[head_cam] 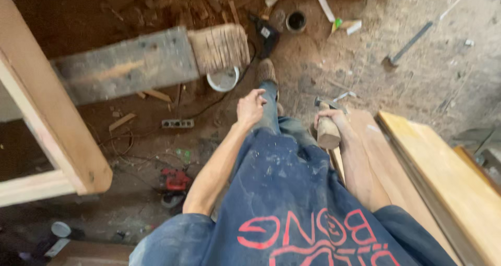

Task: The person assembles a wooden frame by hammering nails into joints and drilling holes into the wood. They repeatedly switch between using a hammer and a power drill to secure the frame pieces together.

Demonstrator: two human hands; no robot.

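My right hand [334, 121] grips the wooden handle of a hammer [327, 125], whose metal head points up and forward above my fingers. My left hand [250, 108] hangs in front of my thigh with fingers loosely apart and nothing in it. I look down my dusty blue shirt and jeans to my brown boot [266, 71] on the dirt floor.
Stacked wooden boards [443, 172] lie at my right. A light timber frame [47, 125] stands at left, a weathered plank [125, 65] beyond it. A white bowl [223, 80], drill [265, 33], power strip [177, 123], red power tool [175, 182] and long-handled tool [412, 41] lie scattered on the floor.
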